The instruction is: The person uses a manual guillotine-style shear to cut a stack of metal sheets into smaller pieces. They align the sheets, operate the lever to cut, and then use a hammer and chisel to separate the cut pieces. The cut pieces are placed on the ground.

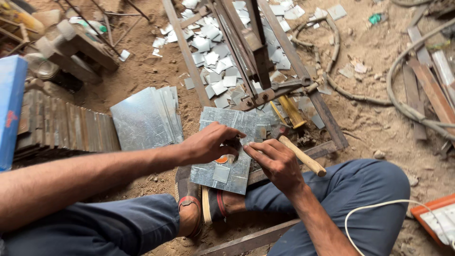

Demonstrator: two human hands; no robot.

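1. Sitting on the dirt floor (379, 128) with legs folded, the person works over a metal sheet (227, 156) that lies flat just ahead of the feet, its long axis running away from the body.
2. Left hand (208, 144) lies palm-down on the sheet, fingers curled loosely toward its middle; what they pinch, if anything, I cannot tell. A small orange disc (222, 160) shows just under the hand.
3. Right hand (277, 161) is closed around a wooden handle (303, 156). The handle slants from upper left to lower right, its butt end sticking out past the hand toward the right knee. The tool's head is hidden between the two hands.
4. Both hands meet over the sheet's right-centre, fingertips nearly touching; neither is clearly nearer.
5. A small cut square (221, 173) rests on the near end of the sheet.
6. Beyond the sheet stands a rusty iron frame (265, 90), with many small metal squares (213, 61) scattered in and around it.
7. To the left, a fanned stack of larger sheets (147, 118); further left, a row of rusty strips (66, 125).
8. Hoses (403, 104) and wood scraps lie to the right; a white cable (379, 206) crosses the right leg.
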